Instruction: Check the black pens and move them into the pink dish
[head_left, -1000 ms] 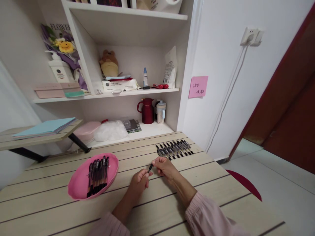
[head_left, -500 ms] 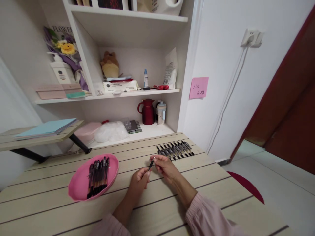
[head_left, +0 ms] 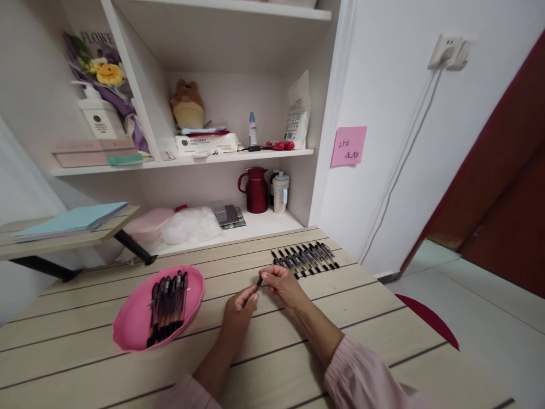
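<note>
Above the middle of the slatted table, a black pen (head_left: 258, 283) slants between my two hands. My left hand (head_left: 239, 308) is closed around its lower part. The fingertips of my right hand (head_left: 281, 286) pinch its upper end. To the left, a pink scalloped tray (head_left: 130, 318) holds several black pens (head_left: 167, 307) lying side by side. Beyond my right hand, several pens and black pen parts (head_left: 304, 258) lie in slanting rows on the table.
A wooden riser (head_left: 128, 220) with blue paper (head_left: 72, 220) stands at the left. White shelving (head_left: 315, 187) borders the table's far side, with a red jug (head_left: 256, 190) and a pale cup (head_left: 280, 193) on it. A red round seat (head_left: 430, 319) shows past the right edge.
The view has shifted slightly. Both hands keep hold of the pen in nearly the same place, with only small finger movement. The tray and the rows of pens look the same.
</note>
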`<state>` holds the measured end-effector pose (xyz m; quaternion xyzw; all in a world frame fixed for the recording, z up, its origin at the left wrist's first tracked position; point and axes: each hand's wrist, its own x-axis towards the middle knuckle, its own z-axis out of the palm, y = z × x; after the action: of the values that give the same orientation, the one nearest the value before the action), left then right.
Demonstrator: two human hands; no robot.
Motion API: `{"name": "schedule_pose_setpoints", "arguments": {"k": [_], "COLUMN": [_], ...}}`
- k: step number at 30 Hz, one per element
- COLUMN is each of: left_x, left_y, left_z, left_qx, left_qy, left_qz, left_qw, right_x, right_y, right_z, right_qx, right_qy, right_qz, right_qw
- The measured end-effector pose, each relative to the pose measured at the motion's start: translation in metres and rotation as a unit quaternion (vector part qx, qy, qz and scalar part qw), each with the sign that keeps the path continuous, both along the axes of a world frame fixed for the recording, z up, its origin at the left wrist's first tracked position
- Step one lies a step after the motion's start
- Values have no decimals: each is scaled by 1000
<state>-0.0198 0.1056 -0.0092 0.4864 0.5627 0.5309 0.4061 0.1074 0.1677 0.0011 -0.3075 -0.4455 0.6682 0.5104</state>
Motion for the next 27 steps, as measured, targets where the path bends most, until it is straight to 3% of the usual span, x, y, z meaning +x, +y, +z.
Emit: {"name": "schedule_pose_setpoints", "arguments": {"k": [6,14,18,20,22,23,25,27], "left_x": [-1,-5,-5,-4,-5,-5,-6,-7], "left_y": [-1,0,-1,0,1,2,3,4], "left_z": [-5,-1,0,-1,-2,-3,-3,-4], "left_qx": [-17,-9,-25,-36,-49,-55,-60,-60], "left_qy": [-14,26,-2,-32,-59,-70,-84,-87], "left_qz": [-15,-32,-35,-21,-17,-18,-22,-23], "left_qw": [1000,999,999,999,997,996,994,994], "right_x": [3,0,8,20,35,42,50,50], "right_y": [-2,-3,4,12,23,29,38,42], "right_z": [2,0,6,11,16,18,20,20], "right_qx": [0,-5,25,52,88,111,156,183], "right_qy": [12,-7,-83,-148,-243,-316,-471,-586], "right_qz": [32,5,16,-27,-132,-184,-234,-224], "right_qw": [999,1000,996,987,957,924,836,757]}}
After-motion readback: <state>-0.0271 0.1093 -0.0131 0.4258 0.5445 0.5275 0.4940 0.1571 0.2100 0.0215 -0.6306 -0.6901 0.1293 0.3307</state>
